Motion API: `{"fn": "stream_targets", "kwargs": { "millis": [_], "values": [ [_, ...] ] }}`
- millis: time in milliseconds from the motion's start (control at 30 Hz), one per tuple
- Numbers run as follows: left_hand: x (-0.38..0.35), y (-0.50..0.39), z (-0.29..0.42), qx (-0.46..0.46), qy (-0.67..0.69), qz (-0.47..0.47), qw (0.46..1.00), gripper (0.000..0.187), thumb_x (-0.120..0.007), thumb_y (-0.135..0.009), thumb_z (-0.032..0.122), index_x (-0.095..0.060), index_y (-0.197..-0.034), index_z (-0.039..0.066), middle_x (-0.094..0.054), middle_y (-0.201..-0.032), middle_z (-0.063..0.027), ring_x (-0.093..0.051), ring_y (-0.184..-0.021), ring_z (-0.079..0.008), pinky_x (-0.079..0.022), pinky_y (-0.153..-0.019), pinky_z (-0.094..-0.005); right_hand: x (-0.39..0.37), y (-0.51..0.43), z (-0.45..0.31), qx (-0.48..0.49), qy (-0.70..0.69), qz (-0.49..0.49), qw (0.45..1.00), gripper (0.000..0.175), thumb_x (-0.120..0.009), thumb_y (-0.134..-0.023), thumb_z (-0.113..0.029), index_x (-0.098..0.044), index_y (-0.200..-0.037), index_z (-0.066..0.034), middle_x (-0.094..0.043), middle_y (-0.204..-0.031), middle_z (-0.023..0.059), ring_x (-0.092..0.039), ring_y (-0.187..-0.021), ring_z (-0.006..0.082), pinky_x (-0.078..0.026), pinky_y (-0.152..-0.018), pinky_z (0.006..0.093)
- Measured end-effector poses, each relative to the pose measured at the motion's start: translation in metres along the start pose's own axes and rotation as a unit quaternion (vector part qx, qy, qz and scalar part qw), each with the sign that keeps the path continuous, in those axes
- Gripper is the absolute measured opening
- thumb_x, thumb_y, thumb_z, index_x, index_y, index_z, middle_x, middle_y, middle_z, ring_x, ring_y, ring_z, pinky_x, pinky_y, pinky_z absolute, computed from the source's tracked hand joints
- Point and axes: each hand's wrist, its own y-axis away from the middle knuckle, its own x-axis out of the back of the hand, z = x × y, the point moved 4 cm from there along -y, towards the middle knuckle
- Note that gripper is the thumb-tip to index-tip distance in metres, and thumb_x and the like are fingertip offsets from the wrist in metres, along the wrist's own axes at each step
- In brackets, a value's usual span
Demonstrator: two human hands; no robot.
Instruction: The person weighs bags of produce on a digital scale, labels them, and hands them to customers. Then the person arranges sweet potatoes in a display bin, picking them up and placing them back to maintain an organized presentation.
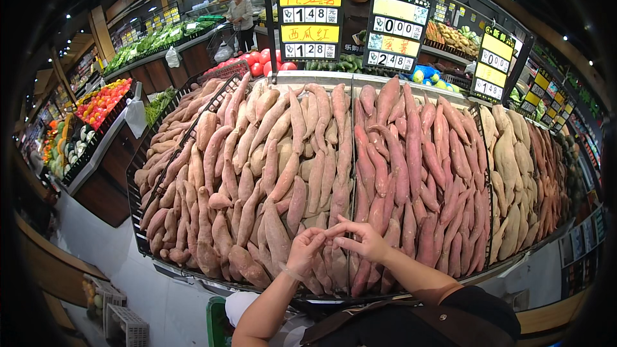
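Observation:
My left hand [307, 246] and my right hand [364, 240] meet at the fingertips over the front of a sweet potato display. A clear band [290, 271] circles my left wrist. The left thumb and fingers are pinched at the tips of my right fingers; whether anything small lies between them is hidden. The right thumb stands apart from its index finger. Beneath and to the left lie tan-pink sweet potatoes [277, 231]. Redder sweet potatoes [429, 231] fill the section to the right, past a thin black divider [353, 154].
Pale tubers [508, 168] lie farther right. Price signs [310, 17] hang above the back edge. A green bin [218, 322] stands by my left side, with white crates [126, 325] on the floor [173, 294]. A person [239, 14] stands at the back left, another [357, 9] behind the signs.

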Motion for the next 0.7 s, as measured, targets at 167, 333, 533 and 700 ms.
{"fn": "stream_targets", "kwargs": {
  "millis": [167,333,533,700],
  "values": [
    [-0.002,0.000,0.004,-0.009,-0.042,0.000,0.999,0.014,-0.066,-0.102,0.014,-0.066,-0.109,0.002,-0.071,-0.101,-0.0046,-0.066,-0.093,-0.0113,-0.052,-0.088,-0.0271,-0.001,0.002,0.000,-0.009,-0.007,-0.006,1.000,0.024,-0.065,-0.098,-0.018,-0.072,-0.117,-0.0037,-0.075,-0.103,0.0049,-0.068,-0.102,0.0142,-0.014,-0.126,0.0557],
    [-0.008,0.002,0.010,-0.029,-0.121,-0.001,0.992,0.015,-0.065,-0.102,0.015,-0.065,-0.110,0.001,-0.071,-0.101,-0.0034,-0.064,-0.095,-0.0096,-0.049,-0.089,-0.0252,0.000,0.003,0.000,-0.015,0.011,-0.007,1.000,0.025,-0.065,-0.098,-0.019,-0.072,-0.117,-0.0047,-0.075,-0.105,0.0043,-0.069,-0.104,0.0144,-0.015,-0.126,0.0569],
    [-0.010,0.004,0.007,-0.014,-0.155,-0.015,0.988,0.015,-0.061,-0.104,0.015,-0.062,-0.112,0.003,-0.069,-0.104,-0.0022,-0.062,-0.096,-0.0082,-0.048,-0.089,-0.0241,0.001,0.006,0.005,-0.011,0.012,-0.006,1.000,0.024,-0.065,-0.098,-0.019,-0.072,-0.116,-0.0038,-0.075,-0.104,0.0049,-0.069,-0.101,0.0153,-0.016,-0.126,0.0562],
    [-0.012,0.004,0.002,0.004,-0.148,-0.055,0.987,0.016,-0.057,-0.106,0.015,-0.058,-0.117,0.004,-0.067,-0.107,-0.0022,-0.061,-0.098,-0.0077,-0.048,-0.089,-0.0244,0.001,0.007,0.007,0.002,0.012,-0.004,1.000,0.025,-0.065,-0.097,-0.015,-0.071,-0.117,-0.0005,-0.073,-0.100,0.0058,-0.069,-0.097,0.0164,-0.016,-0.126,0.0523]
  ]
}}
